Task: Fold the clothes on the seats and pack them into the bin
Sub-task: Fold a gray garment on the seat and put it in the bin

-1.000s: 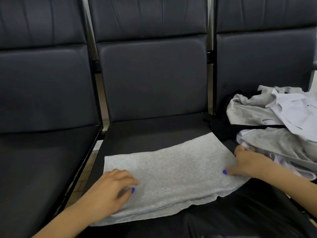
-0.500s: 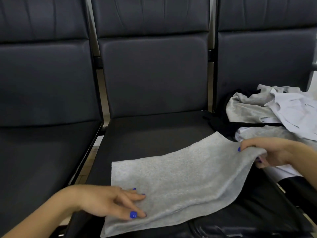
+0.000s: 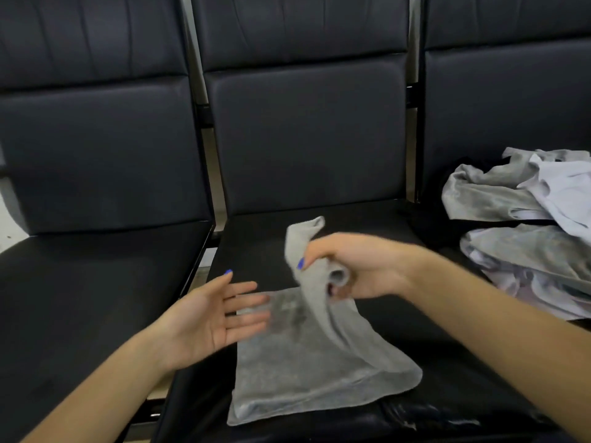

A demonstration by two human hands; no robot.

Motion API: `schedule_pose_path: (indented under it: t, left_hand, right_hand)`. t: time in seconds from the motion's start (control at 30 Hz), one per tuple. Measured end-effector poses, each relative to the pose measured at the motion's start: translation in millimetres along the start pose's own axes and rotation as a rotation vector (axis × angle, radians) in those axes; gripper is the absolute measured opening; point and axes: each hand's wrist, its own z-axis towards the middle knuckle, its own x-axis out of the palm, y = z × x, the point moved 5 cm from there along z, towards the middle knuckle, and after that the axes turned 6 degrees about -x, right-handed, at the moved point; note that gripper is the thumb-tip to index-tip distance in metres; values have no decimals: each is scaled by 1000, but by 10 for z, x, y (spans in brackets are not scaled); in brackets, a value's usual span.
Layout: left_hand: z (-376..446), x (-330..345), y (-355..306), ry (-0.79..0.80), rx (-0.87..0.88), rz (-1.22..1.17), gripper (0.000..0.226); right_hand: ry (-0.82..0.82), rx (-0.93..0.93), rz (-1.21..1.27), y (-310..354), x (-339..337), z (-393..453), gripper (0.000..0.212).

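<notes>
Head view: grey cloth (image 3: 307, 372) lay on middle seat (image 3: 256, 247), near end flat, far end lifted. My right hand (image 3: 351, 266) held lifted end, grip closed round fabric. My left hand (image 3: 211, 318) beside cloth's left edge, palm up, fingers straight, grip wide, holding nothing. Unfolded clothes pile (image 3: 524, 219) on right seat (image 3: 447, 247).

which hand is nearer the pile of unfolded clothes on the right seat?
Right. The right hand, gripping the grey cloth, is beside the pile; the left hand is farther left.
</notes>
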Motion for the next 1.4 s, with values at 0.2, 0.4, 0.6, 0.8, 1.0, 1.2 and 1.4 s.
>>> schedule_pose_path:
  t: [0.2,0.4,0.6,0.8,1.0,1.2,1.4]
  left_hand:
    - [70,43,286,31,-164,56,59]
    - [114,-25,325,-104,-109,158,28]
    - [164,-34,265,-214,-65,201,24]
    - [84,35,237,-112,-104,520,22]
    - [23,315,51,46,0,307,45]
    - [0,419,-102,122,56,178,51]
    - [119,-47,323,0,-139,377,66]
  right_hand:
    - [215,233,-202,-718,707,376,16]
    - [256,152,-332,-788,850,335,24]
    - [151,58,-309,-643,636,235,27]
    - [-160,-30,-330,-503,-23,45,26]
    - [-396,-33,-350,-501,-592,-252,22]
    - [-507,-170,-505,-515,-808,-366,18]
    - [10,-172,-1043,-917,-397,-307,53]
